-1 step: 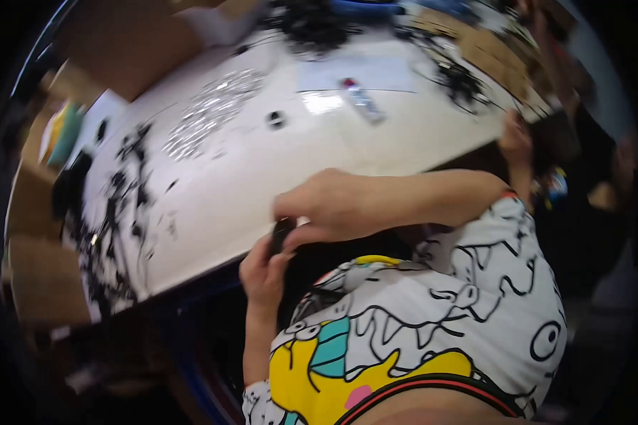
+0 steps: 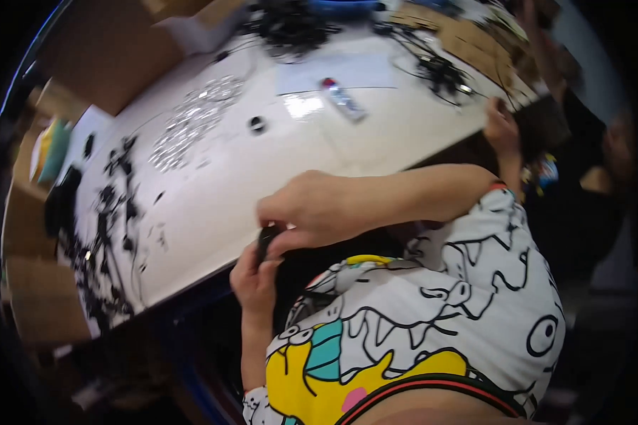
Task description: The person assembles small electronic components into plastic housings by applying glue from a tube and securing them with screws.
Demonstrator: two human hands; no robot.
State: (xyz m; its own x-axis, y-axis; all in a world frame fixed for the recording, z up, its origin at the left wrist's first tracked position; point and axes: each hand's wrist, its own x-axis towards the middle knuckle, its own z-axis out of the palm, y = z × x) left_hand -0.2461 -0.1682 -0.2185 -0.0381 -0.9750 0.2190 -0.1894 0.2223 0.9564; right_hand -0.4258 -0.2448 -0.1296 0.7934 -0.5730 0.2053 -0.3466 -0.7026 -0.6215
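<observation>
At the table's near edge, a small dark piece (image 2: 266, 241) sits between my two hands; its exact kind is not clear. My left hand (image 2: 253, 280) grips its lower end from below, with the fingers closed. From the right, my right hand (image 2: 306, 210) reaches across and pinches its upper part between thumb and fingers. Part of the piece is hidden by my fingers. On the white table (image 2: 213, 212) beyond my hands stands a small black-and-white round object (image 2: 256, 125).
Black cables and small parts (image 2: 110, 212) lie along the left side. Several shiny clear pieces (image 2: 191, 127) are spread farther back, near a tube with a red cap (image 2: 344, 100). Cardboard boxes (image 2: 96, 53) stand at the back left. Another person's hand (image 2: 502, 131) is at the right edge.
The whole scene has shifted slightly left in the picture. Both hands keep their hold on the small dark piece, with little change in their grip.
</observation>
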